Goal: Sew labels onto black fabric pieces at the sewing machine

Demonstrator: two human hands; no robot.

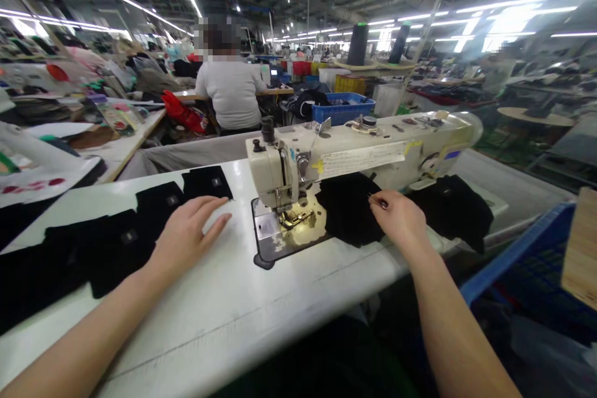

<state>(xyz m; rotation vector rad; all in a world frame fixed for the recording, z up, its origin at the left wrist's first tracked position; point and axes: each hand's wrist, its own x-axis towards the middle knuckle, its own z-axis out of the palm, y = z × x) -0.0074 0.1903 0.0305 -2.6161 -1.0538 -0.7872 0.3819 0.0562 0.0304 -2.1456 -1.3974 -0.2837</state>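
Note:
My left hand (189, 230) is open with its fingers apart, near the black fabric pieces (161, 199) laid in an overlapping row on the left of the white table; several carry a small pale label. My right hand (400, 217) is closed in a pinch over a black fabric piece (349, 208) right of the needle area. A small thin metal tool (371, 195) pokes out of its fingertips; its kind is mostly hidden. Between my hands stands the sewing machine (326, 152), its presser foot (291, 219) above a worn metal plate (270, 242) with no fabric under it.
More black fabric (454, 208) lies under the machine's right end. At the lower right, a blue crate (522, 249) and a wooden board (581, 249) stand by the table edge. A person in a grey top (232, 93) sits ahead, near a blue basket (342, 109).

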